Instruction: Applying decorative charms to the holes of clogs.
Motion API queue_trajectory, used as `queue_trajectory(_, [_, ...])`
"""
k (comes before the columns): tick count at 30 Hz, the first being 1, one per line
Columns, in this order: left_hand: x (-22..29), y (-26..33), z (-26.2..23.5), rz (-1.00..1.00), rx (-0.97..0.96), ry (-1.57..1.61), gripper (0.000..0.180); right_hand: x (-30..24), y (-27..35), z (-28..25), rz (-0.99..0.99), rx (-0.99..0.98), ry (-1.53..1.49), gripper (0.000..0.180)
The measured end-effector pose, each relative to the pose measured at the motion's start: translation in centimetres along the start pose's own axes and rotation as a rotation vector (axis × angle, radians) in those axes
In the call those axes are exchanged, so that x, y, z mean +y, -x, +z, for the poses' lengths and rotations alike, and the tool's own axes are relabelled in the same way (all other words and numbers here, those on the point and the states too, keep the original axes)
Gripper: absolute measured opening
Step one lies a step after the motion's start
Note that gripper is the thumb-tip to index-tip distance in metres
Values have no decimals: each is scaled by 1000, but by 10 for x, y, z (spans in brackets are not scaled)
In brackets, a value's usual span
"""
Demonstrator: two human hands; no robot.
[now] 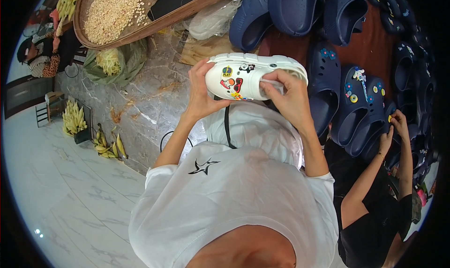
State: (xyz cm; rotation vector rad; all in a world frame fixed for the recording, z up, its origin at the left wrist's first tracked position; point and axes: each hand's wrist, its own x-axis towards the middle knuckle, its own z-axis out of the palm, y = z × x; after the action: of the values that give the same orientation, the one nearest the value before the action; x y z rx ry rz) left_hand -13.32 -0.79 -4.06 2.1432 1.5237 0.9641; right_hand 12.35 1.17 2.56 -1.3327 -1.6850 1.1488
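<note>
A white foam clog (257, 83) is held up in front of my chest, lying on its side with the toe to the left. Several colourful charms sit on its upper, among them a dark round one, a red one and a black-and-white figure. My left hand (199, 92) grips the toe end, thumb along the lower edge and fingers on the far side. My right hand (291, 97) is closed at the foot opening near the strap, its thumb and forefinger pressed on the rim. Some of its fingertips are hidden by the clog.
Large navy clogs (294, 10) stand at the far right, several with charms (355, 98). On the right a co-worker's hands (393, 132) work at a navy clog. A wooden-rimmed tray (164, 27) of corn kernels, a green bag (129, 68) and corn ears (74, 118) lie left.
</note>
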Motion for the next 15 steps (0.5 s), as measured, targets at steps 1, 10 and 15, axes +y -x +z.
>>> queue_trajectory(1, [-5,2,3,-6,1,33,109,0,5,4,0,-7,2,17])
queue_trajectory(10, [-18,12,12,29,36,87,106,-5,43,56,-302,167,186,16])
queue_trajectory(15, [-5,3,6,-18,10,23,104,7,24,45,-213,91,209,14])
